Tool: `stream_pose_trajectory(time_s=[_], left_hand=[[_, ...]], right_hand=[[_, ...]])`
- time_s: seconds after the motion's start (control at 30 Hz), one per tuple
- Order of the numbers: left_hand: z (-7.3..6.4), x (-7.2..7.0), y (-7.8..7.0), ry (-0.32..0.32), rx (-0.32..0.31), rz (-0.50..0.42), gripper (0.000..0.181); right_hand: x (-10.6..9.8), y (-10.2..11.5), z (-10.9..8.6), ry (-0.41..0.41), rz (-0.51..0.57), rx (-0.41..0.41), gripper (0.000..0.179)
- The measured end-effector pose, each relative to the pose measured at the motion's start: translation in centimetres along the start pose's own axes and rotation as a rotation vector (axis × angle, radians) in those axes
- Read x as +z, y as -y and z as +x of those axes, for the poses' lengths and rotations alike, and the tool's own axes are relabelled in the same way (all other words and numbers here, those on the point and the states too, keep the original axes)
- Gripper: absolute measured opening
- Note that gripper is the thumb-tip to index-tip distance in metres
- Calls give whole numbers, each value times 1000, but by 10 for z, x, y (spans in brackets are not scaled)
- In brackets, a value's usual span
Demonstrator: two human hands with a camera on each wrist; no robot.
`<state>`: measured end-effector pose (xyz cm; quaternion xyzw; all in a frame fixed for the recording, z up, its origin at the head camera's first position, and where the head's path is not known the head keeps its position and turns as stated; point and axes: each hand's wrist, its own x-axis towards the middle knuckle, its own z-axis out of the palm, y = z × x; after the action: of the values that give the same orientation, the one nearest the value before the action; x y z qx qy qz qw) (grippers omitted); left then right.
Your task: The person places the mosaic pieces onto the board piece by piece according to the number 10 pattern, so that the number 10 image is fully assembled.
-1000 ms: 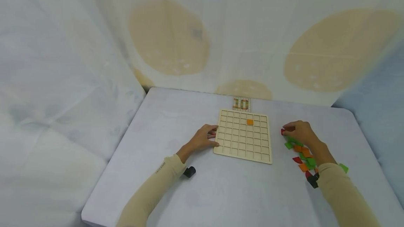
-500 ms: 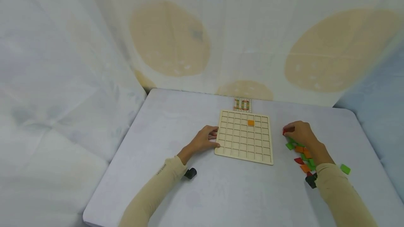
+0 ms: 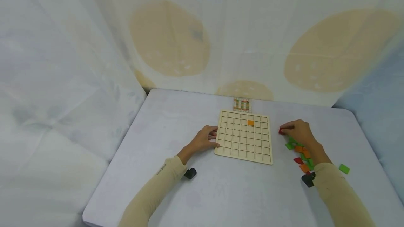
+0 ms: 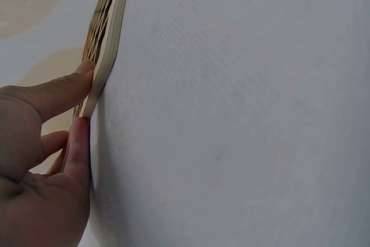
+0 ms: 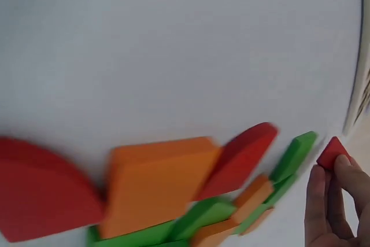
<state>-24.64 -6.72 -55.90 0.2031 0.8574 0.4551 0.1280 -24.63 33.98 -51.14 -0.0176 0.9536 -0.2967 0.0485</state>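
My right hand (image 3: 298,130) pinches a small red tile (image 5: 333,153) between thumb and fingers, just right of the wooden grid board (image 3: 233,151). Much of the tile is hidden by the fingertips. On the board a single orange tile (image 3: 250,123) sits in one of the upper squares. At the board's left edge, my left hand (image 3: 203,139) rests its thumb on the rim, with the other fingers spread along the side. Beneath my right hand and wrist lies a loose group of tiles, including orange (image 5: 162,180), green (image 5: 295,154) and red (image 5: 240,157) ones.
A small printed pattern card (image 3: 242,104) lies behind the board. One green tile (image 3: 344,169) lies apart, right of my right sleeve. The white table (image 3: 176,115) meets a pale curtain (image 3: 246,55) with tan ovals at the back.
My right hand has lifted a little and shifted slightly left with the red tile, toward the board. The left hand stays at the board's edge.
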Motion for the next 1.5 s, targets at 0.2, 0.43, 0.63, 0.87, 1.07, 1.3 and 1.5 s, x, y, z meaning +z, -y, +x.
stream_pose_trajectory(time_s=[0.2,0.43,0.63,0.87,1.07,1.3,1.5], left_hand=[[-1,-3,3,-9,-2,-10,84],[0,-2,3,-8,16,-19,83],[0,0,2,3,12,-18,84],[0,-2,1,9,0,-27,85],[2,-2,2,4,9,-8,84],[6,-1,3,8,5,5,84],[8,-1,3,12,16,-16,85]], right_hand=[[6,29,17,-29,40,-58,24],[24,57,37,-33,75,-83,19],[39,59,46,-32,51,-92,16],[45,63,51,-27,35,-114,15],[44,72,51,13,-6,-161,14],[43,77,47,37,-67,-199,11],[36,70,40,24,-53,-235,18]])
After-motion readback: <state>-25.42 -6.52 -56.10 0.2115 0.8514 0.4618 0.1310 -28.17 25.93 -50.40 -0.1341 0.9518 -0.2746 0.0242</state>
